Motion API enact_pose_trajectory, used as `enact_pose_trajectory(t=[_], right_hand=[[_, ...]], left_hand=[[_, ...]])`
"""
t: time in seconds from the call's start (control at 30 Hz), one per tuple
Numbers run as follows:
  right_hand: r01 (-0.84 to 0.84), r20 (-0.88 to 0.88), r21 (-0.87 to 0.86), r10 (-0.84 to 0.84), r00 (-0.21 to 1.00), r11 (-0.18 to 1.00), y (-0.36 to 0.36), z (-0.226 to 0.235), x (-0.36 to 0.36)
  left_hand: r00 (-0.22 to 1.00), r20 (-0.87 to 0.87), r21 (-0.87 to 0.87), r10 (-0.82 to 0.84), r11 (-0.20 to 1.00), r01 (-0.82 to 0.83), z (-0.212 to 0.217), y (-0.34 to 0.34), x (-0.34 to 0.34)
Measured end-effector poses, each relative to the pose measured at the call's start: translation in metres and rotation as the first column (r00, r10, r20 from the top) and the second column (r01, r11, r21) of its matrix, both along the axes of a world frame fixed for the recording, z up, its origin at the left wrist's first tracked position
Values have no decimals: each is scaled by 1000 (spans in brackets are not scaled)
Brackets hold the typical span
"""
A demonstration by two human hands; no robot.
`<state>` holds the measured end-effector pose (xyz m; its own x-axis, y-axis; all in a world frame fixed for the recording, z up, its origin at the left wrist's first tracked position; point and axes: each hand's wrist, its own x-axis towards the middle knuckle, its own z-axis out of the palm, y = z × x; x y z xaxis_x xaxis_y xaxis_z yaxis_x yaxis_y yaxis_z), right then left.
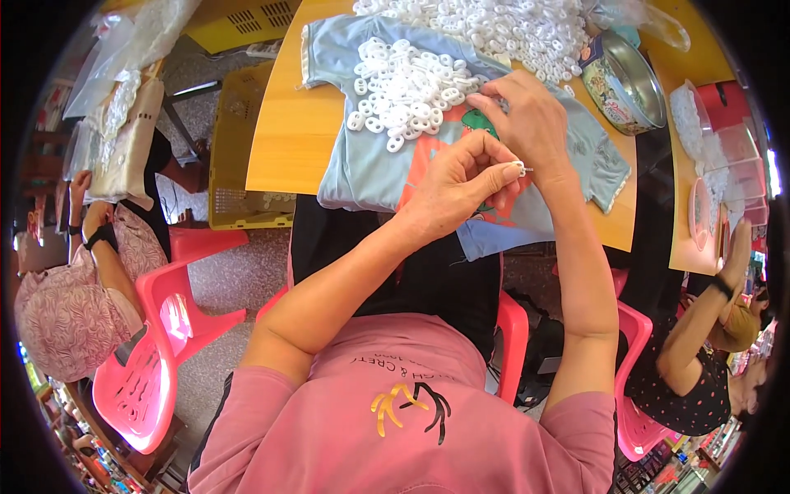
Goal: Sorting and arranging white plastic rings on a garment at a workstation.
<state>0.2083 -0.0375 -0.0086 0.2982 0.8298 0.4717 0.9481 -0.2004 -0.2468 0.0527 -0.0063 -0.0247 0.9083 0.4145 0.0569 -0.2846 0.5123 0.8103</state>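
My left hand (461,179) is closed in a pinch on a small white plastic piece (519,167) with a short threaded metal bit sticking out to the right; its exact kind is too small to tell. Just beyond it, my right hand (527,119) reaches to the right edge of a heap of white oval plastic pieces with two holes (407,86). Its thumb and forefinger are bent and slightly apart, with nothing visible between them. Under the heap and both hands lies a light blue shirt (358,177) with an orange and green print, spread on the table.
A larger mound of white pieces (494,33) covers the far side of the wooden table (276,148). A round metal tin (621,82) stands at the right. Yellow crates (247,148) sit on the left. People sit at both sides, by pink chairs (136,387).
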Motion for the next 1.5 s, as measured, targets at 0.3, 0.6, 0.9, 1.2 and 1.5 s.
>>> enact_pose_trajectory(t=[0.3, 0.6, 0.9, 1.2, 1.5], right_hand=[[-42, -652, 60, 71, 755, 997, -21, 11, -2], [55, -990, 88, 81, 119, 995, -68, 29, -8], [75, -962, 118, 96, 254, 990, -86, 36, -21], [68, -908, 156, 116, 402, 985, -91, 17, -25], [76, -954, 181, 156, 256, 981, -92, 16, -33]], left_hand=[[999, -5, -45, 50, 998, -50, -2, 1, 3], [995, -31, -87, 90, 992, -93, -4, 3, 5], [995, -30, -41, 97, 994, -98, -3, 2, 8], [993, -27, -18, 119, 993, -120, -4, 1, 9], [994, -3, -7, 107, 994, -107, -6, 1, 9]])
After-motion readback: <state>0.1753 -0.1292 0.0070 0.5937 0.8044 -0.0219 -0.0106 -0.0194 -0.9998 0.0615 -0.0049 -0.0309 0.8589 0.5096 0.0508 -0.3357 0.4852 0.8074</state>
